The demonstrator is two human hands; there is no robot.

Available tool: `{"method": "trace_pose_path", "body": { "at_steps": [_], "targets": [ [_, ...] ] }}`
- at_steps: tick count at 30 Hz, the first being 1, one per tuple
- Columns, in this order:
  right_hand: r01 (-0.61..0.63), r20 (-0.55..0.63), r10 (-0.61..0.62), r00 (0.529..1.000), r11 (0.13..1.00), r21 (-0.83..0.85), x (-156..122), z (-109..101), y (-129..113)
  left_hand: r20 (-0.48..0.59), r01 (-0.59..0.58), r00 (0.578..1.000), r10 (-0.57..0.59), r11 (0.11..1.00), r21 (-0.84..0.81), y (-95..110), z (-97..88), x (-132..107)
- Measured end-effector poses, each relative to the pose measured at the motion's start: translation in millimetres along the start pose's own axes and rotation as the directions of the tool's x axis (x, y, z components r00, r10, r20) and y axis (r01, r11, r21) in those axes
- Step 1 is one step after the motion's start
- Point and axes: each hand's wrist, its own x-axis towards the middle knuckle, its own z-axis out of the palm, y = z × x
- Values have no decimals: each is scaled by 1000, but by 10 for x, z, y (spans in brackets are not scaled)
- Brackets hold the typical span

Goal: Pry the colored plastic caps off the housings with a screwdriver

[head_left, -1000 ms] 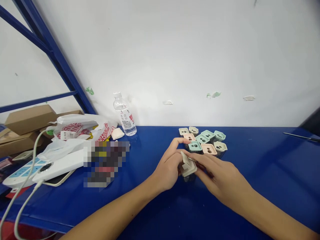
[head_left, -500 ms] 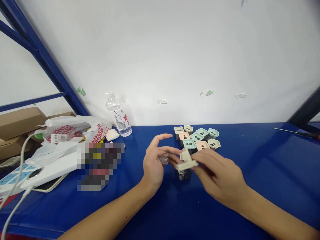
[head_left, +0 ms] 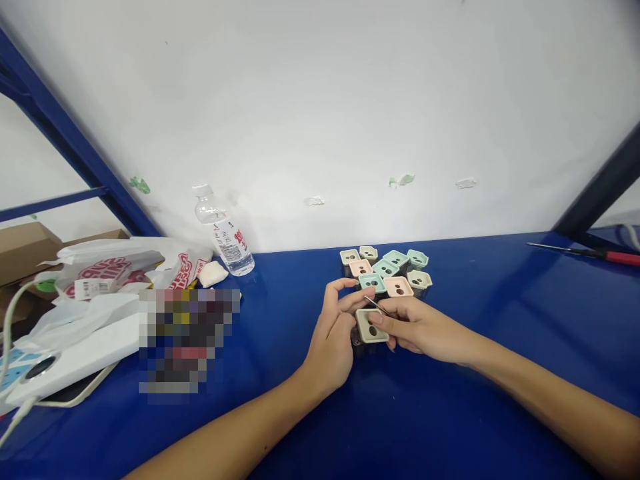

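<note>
A beige two-hole pencil sharpener (head_left: pixel 373 331) is between my hands, its top with the holes facing up and toward me. My left hand (head_left: pixel 333 340) is closed around its left side, where the see-through container below is mostly hidden. My right hand (head_left: pixel 415 323) grips its right side, thumb on the top near the holes. A thin metal rod (head_left: pixel 379 305) sticks out from my right fingers toward my left fingertips; its kind cannot be made out. Just beyond stand several similar sharpeners, among them a mint one (head_left: pixel 373 283), a pink one (head_left: pixel 399 288) and a beige one (head_left: pixel 419 279).
On the blue table (head_left: pixel 280 293), a water bottle (head_left: pixel 227 233) stands by the wall. Plastic bags (head_left: pixel 120 267), a white power bank with a cable (head_left: pixel 85 353) and cardboard boxes lie at left. A red-handled screwdriver (head_left: pixel 590 251) rests at far right.
The beige sharpener top, earlier tilted in my right hand, now faces up between both hands. My hands have come together. The thin rod has come into view, and the camera has turned slightly right.
</note>
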Motion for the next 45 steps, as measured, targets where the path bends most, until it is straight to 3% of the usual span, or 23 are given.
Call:
{"method": "trace_pose_path", "body": {
  "at_steps": [4, 9, 12, 13, 15, 17, 19, 22, 26, 29, 32, 37, 45],
  "targets": [
    [-46, 19, 45, 999, 999, 26, 2, 42, 5, 87, -7, 996, 5, 1000, 14, -25, -40, 2],
    [-52, -69, 49, 996, 998, -38, 6, 89, 24, 152, -99, 983, 100, 995, -14, -56, -68, 6],
    [-59, -129, 46, 991, 993, -98, -9, 111, 35, 145, -186, 976, 161, 966, 180, 35, -129, 3],
    [-62, -159, 39, 986, 988, -140, -22, 117, 34, 147, -222, 972, 184, 927, 301, 84, -163, 1],
    [-69, -230, 10, 973, 965, -251, -59, 126, 21, 220, -319, 947, 234, 763, 563, 184, -241, -3],
    [-72, -282, -33, 959, 933, -354, -103, 128, -1, 355, -376, 922, 156, 581, 722, 257, -312, -5],
    [-62, -313, -79, 946, 906, -418, -140, 116, -21, 442, -419, 895, 57, 443, 792, 291, -355, -2],
    [-52, -377, -156, 913, 872, -486, -168, 65, -34, 465, -434, 885, -10, 344, 833, 313, -383, 18],
    [-74, -450, -217, 866, 835, -545, -173, -45, -41, 387, -354, 921, -40, 329, 875, 377, -457, 83],
    [-98, -507, -254, 823, 817, -568, -183, -117, -60, 216, -198, 976, -17, 331, 923, 378, -561, 165],
    [-116, -539, -280, 795, 801, -587, -200, -156, -82, 73, -82, 997, 37, 423, 902, 283, -646, 244],
    [-63, -450, -304, 839, 769, -637, -208, -154, -74, -5, -39, 997, 78, 552, 833, 134, -674, 285],
    [153, -209, -460, 863, 632, -760, -171, -59, 112, -8, -61, 993, 122, 550, 833, 117, -639, 259]
  ]
}}
